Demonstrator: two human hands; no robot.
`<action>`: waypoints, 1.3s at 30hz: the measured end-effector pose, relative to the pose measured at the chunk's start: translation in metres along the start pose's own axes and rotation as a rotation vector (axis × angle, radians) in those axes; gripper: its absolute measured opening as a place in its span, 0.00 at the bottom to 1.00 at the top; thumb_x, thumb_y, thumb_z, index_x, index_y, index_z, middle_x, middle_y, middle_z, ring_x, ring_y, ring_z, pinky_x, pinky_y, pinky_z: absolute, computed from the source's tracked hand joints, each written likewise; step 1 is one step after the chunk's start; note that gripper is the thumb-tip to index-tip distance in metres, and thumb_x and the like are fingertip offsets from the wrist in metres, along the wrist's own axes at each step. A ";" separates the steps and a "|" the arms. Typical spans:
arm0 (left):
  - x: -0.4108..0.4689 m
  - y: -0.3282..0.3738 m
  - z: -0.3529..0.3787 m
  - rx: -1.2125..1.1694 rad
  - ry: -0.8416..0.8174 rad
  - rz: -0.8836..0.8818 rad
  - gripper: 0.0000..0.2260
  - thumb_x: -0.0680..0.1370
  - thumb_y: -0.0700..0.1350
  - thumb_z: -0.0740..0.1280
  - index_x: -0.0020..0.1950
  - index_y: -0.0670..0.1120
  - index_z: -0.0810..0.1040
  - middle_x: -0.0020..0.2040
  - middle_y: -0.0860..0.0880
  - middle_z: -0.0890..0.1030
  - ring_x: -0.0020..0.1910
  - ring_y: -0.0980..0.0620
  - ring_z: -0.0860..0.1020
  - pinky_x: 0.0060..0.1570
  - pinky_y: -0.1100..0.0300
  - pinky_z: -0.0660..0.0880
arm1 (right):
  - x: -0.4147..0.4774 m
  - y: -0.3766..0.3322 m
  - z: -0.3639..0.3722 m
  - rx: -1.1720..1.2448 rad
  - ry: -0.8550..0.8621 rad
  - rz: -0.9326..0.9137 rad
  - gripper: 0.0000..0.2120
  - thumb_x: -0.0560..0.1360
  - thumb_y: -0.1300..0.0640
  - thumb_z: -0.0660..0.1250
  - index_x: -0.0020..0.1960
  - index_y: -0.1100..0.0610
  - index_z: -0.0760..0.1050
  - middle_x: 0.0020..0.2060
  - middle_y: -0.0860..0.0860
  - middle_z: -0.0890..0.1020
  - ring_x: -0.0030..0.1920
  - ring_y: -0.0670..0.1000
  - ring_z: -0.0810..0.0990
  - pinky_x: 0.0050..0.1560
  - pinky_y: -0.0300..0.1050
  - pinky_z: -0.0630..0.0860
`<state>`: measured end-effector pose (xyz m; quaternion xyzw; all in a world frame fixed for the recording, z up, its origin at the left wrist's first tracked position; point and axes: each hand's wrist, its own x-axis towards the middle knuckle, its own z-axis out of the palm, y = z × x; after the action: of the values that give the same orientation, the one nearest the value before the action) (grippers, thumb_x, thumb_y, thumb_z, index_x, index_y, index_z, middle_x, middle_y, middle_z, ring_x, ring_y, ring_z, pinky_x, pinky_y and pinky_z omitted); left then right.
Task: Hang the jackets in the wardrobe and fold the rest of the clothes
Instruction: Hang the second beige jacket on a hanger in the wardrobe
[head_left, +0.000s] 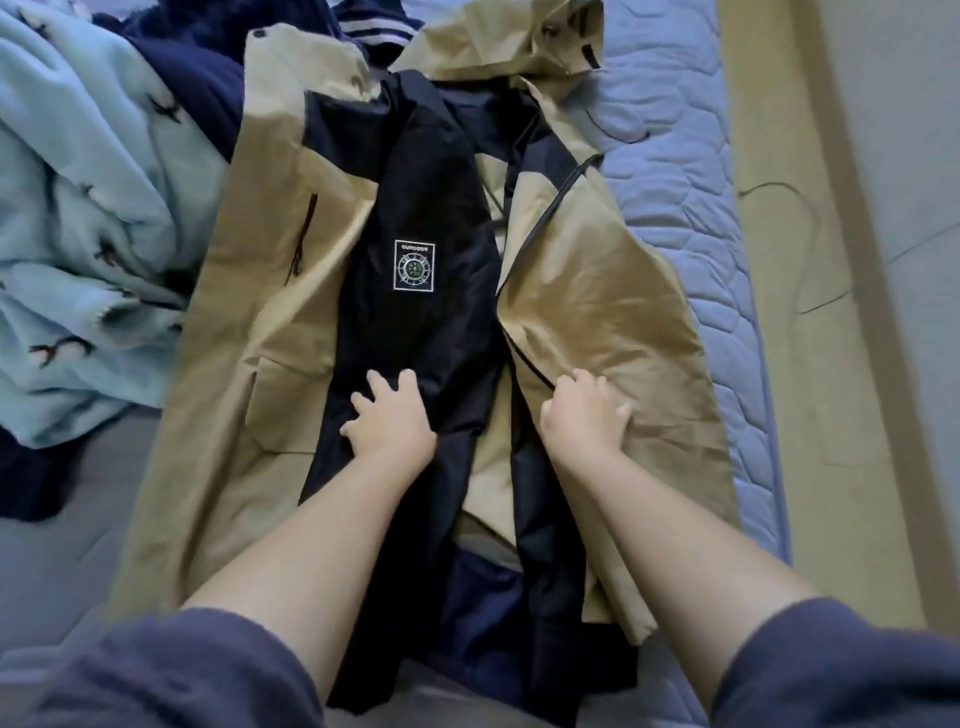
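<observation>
A tan and navy hooded jacket (597, 291) lies spread on the bed, hood at the far end. A navy sleeve with a square badge (414, 264) is folded over its middle. My left hand (389, 415) rests flat with spread fingers on the navy sleeve. My right hand (584, 413) has curled fingers that grip the tan front panel by the zip edge.
A light blue fleece blanket (88, 218) with dark bird shapes is heaped at the left, with dark navy clothes (202, 88) behind it. The blue quilted mattress (675, 171) shows at the right, its edge beside a beige floor (769, 260) with a thin cable.
</observation>
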<state>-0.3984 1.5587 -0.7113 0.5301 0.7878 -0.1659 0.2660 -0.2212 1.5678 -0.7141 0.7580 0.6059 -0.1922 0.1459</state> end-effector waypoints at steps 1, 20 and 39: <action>0.002 -0.005 0.004 0.038 0.071 0.007 0.23 0.76 0.45 0.66 0.68 0.48 0.61 0.71 0.42 0.63 0.66 0.39 0.67 0.57 0.45 0.70 | 0.007 0.007 0.003 0.032 0.059 0.031 0.15 0.79 0.55 0.55 0.62 0.55 0.72 0.67 0.52 0.68 0.70 0.54 0.62 0.67 0.63 0.59; -0.014 0.086 -0.134 -0.720 0.108 0.126 0.13 0.72 0.33 0.55 0.52 0.41 0.73 0.47 0.45 0.76 0.49 0.42 0.74 0.43 0.56 0.67 | -0.102 0.044 -0.046 -0.155 -0.092 -1.006 0.09 0.74 0.47 0.59 0.46 0.51 0.74 0.44 0.47 0.80 0.50 0.50 0.78 0.58 0.46 0.73; -0.389 0.019 -0.532 -0.217 0.793 1.136 0.12 0.80 0.46 0.62 0.43 0.39 0.75 0.34 0.47 0.76 0.36 0.42 0.75 0.37 0.51 0.72 | -0.196 0.016 -0.439 0.347 0.242 -0.318 0.37 0.66 0.35 0.66 0.71 0.48 0.66 0.73 0.53 0.63 0.73 0.58 0.59 0.69 0.61 0.61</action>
<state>-0.3948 1.5644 -0.0515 0.8507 0.4387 0.2842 0.0556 -0.1928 1.5945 -0.2344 0.6845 0.6884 -0.2216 -0.0919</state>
